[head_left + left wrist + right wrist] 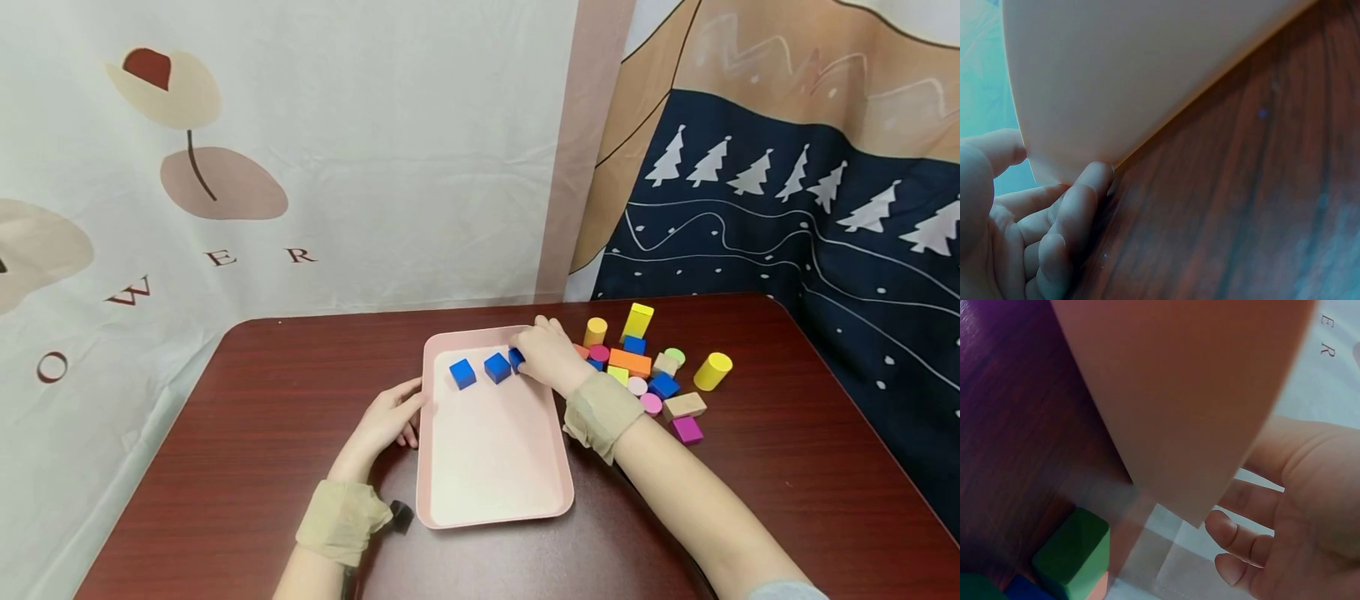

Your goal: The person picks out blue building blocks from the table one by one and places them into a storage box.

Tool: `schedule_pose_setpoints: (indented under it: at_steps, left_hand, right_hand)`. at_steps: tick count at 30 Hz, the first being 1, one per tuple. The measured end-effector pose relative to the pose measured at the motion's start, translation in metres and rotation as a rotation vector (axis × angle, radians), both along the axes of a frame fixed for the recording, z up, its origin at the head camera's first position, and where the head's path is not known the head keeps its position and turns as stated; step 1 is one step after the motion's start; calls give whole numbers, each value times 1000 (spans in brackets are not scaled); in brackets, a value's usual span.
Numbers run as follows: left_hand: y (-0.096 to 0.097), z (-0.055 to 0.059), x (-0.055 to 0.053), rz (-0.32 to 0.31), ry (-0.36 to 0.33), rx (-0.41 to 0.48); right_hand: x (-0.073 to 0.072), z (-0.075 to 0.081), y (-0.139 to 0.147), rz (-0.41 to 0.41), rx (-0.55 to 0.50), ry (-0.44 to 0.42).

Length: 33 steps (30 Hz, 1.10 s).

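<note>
"Tray (495,458), pink-rimmed: where does it lie, and what does it bear?"

"Flat on the reddish-brown tabletop (225,454), between the two hands. Near its far end, in a row, are three blue cubes: left cube (462,374), middle cube (497,368) and right cube (515,359), the last partly covered."

"Covered by what? And how are the fingers set?"

"By the right hand (551,354), its fingers clamped on the right cube at the far right of the tray; the tray's wall hides some fingertips in the right wrist view. The left hand (386,419) grips the tray's left edge, thumb at the rim, other fingers curled beside the outer wall."

"Do the middle and right cubes touch?"

"One cannot tell."

"And to the right of the tray?"

"Loose coloured blocks, among them a yellow cylinder (713,372), an orange block (630,363) and a magenta block (687,430). A green block (1072,553) shows at lower left in the right wrist view."
</note>
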<state>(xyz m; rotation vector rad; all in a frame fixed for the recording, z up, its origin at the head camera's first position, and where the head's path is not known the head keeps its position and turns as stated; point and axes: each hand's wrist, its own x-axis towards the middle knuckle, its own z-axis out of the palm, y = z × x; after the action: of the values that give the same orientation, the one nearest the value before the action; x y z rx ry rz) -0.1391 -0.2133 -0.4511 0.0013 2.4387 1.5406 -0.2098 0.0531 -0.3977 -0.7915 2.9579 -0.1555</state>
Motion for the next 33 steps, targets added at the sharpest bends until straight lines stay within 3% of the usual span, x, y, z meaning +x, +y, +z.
schedule_pose_setpoints:
  at_steps: [33]
  left_hand:
    - [1,1,0,8,-7,-13]
  right_hand:
    - [0,1,2,-34,-5,-24]
